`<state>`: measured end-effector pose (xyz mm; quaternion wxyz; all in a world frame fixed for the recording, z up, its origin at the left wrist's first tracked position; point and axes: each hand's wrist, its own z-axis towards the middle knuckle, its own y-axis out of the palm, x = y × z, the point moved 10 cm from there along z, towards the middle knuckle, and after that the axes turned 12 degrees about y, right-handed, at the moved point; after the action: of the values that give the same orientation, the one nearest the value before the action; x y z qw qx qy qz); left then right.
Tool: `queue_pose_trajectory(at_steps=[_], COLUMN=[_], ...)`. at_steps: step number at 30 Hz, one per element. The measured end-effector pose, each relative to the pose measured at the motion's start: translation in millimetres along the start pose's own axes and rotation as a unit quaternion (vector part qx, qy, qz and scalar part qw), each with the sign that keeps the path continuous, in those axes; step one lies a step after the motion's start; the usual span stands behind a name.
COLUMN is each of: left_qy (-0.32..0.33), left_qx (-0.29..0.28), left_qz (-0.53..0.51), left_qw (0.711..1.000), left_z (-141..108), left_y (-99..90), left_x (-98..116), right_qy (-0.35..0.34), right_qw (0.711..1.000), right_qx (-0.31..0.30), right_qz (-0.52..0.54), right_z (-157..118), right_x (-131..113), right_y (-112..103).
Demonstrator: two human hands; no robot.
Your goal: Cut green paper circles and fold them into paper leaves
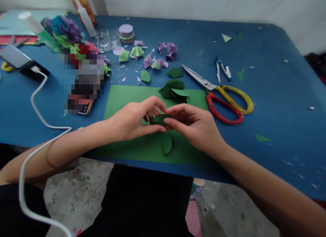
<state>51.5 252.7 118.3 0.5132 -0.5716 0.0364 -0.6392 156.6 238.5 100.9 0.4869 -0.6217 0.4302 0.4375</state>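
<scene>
A small folded dark green paper piece [160, 119] is between my two hands, above a green paper sheet [129, 148]. My right hand [195, 124] pinches its right end between thumb and fingers. Around its left side curve the thumb and fingers of my left hand [137, 119], with a gap between them. Another folded green piece [167, 144] lies on the sheet just below my hands. Several curved dark green pieces [174, 89] rest at the sheet's upper edge, beyond my fingers.
Open scissors [207, 85] with red and yellow handles lie right of the sheet. Purple and green folded papers [158, 62], a stack of paper discs [126, 33] and a clear box [108, 39] stand farther back. A white cable [38, 111] crosses my left arm.
</scene>
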Motion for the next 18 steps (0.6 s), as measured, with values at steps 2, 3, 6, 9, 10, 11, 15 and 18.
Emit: queue_pose_trajectory(at_steps=[2,3,6,9,10,11,15,18], left_qy=[-0.024,-0.032,-0.032,-0.02,-0.015,-0.011,-0.022,-0.022], left_qx=[0.003,-0.002,-0.031,-0.039,-0.045,-0.059,-0.166,-0.217], left_qz=[-0.029,-0.036,-0.026,0.004,0.021,0.043,0.159,0.175], left_qw=[0.999,0.999,0.999,0.999,0.999,0.997,0.973,0.96], left_z=[0,1,2,2,2,1,-6,-9], left_y=[0.2,1.2,4.0,0.7,0.0,0.6,14.5,24.2], left_x=[-5,-6,-5,0,2,4,1,-2], right_qy=[0.004,0.005,0.002,-0.005,-0.009,-0.011,-0.022,-0.045], right_qw=[1.0,0.999,0.996,0.996,0.996,0.996,0.987,0.978], right_qx=[0.009,0.007,-0.013,-0.022,-0.024,-0.028,-0.066,-0.072], right_qz=[-0.016,-0.033,-0.086,-0.091,-0.089,-0.09,-0.146,-0.191], right_z=[1,2,2,0,0,0,1,2], right_x=[1,2,3,1,0,0,2,2], right_y=[-3,-3,1,2,2,3,13,18])
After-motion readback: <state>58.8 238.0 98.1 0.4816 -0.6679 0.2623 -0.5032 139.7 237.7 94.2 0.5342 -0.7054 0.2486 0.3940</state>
